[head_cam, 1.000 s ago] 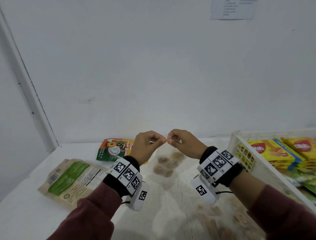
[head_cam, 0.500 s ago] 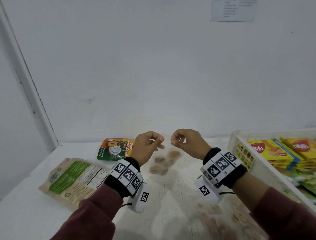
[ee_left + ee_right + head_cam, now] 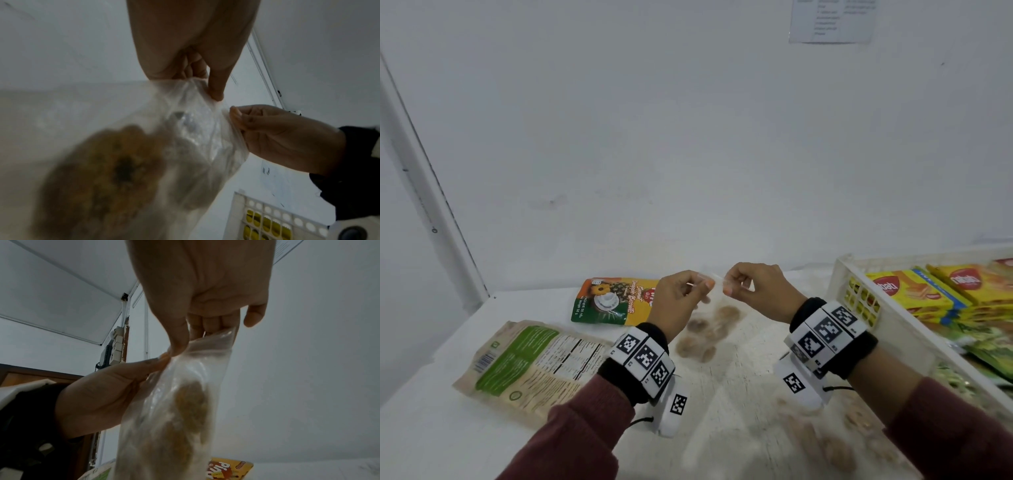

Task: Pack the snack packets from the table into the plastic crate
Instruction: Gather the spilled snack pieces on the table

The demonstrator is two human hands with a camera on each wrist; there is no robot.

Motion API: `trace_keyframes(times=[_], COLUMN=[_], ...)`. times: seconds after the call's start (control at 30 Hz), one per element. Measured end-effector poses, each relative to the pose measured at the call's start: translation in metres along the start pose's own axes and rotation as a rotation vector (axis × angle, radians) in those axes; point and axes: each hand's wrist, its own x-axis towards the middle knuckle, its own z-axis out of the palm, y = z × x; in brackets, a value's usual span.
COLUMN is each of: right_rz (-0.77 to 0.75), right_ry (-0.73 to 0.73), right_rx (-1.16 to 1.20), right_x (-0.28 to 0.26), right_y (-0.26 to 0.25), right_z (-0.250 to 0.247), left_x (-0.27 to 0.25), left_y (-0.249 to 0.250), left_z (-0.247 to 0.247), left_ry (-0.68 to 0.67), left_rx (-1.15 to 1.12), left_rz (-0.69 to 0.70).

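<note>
A clear plastic bag of brown biscuits [image 3: 709, 329] hangs above the table, held by its top edge. My left hand [image 3: 681, 301] pinches the bag's top at the left, and my right hand [image 3: 753, 291] pinches it at the right. The left wrist view shows the bag [image 3: 185, 146] under my left fingers [image 3: 216, 87], with the blurred biscuits [image 3: 107, 178] low in it. In the right wrist view my thumb and fingers [image 3: 179, 344] pinch the bag [image 3: 185, 402]. The white plastic crate [image 3: 893, 315] stands at the right and holds yellow packets [image 3: 914, 294].
On the white table [image 3: 431, 428] an orange and green pouch [image 3: 613, 301] lies behind my left hand. A beige and green packet [image 3: 530, 363] lies flat at the left. A white wall rises right behind the table. Green packets [image 3: 989, 353] fill the crate's near part.
My hands have drawn slightly apart along the bag's top edge, which now shows stretched between them. The bag still hangs in the same place.
</note>
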Motion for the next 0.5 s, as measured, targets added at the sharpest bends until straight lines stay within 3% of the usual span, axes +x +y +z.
trace_keyframes(times=[0.17,0.3,0.5], right_rz=[-0.032,-0.025,0.014], right_ry=[0.125,0.100,0.080], right_rx=[-0.049,-0.101,0.001], right_x=[-0.005,-0.007,-0.010], right_y=[-0.007,-0.014,-0.016], right_z=[0.011,0.014,0.014], left_x=[-0.005,-0.008,-0.007], left_y=[0.001,0.001,-0.003], left_z=[-0.002,-0.006,-0.013], left_ry=[-0.027,-0.090,-0.011], left_rx=[-0.020,-0.038,-0.026], left_rz=[0.004,-0.006,0.032])
